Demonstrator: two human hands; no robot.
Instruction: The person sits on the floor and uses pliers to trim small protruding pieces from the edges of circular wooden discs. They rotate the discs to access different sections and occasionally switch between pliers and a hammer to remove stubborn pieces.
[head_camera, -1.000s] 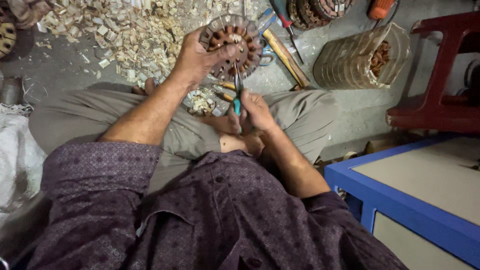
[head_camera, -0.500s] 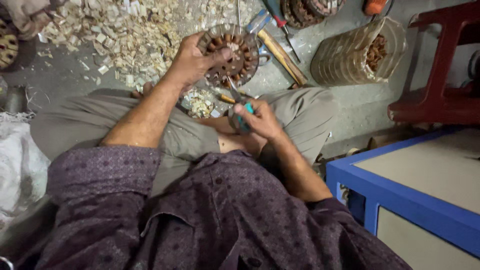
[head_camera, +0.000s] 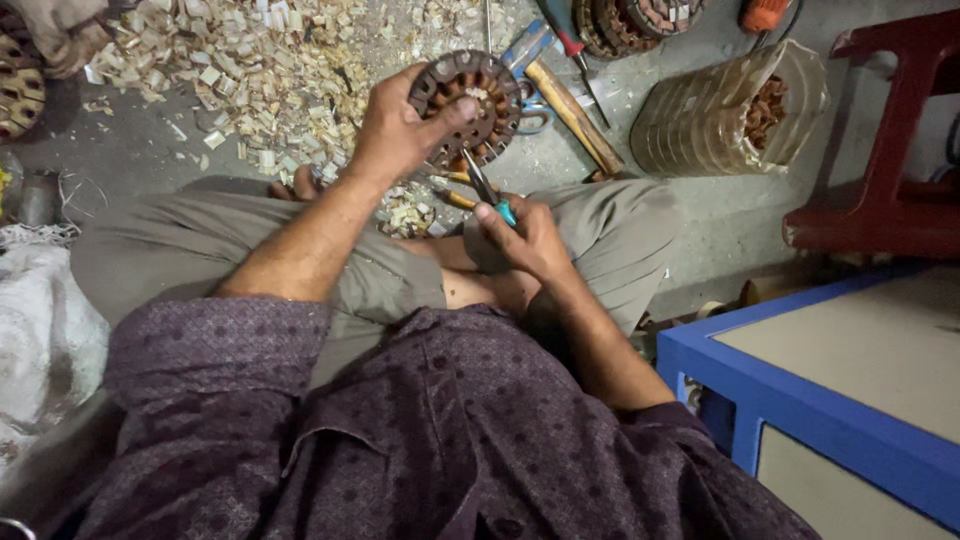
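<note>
The left hand grasped a round, rusty-brown slotted metal motor stator, fingers curled over its near rim and thumb pressed on its face, holding it tilted just above the grey concrete floor; the right hand was clenched around teal-handled pliers, whose tips reached up to the stator's near edge; the stator sat far-centre, beyond the person's crossed legs; a heap of pale paper scraps lay to the left, a wooden-handled hammer just to the right; the step in hand seemed to be picking material from the slots; the next pull would call for a firm bite and a steady brace.
</note>
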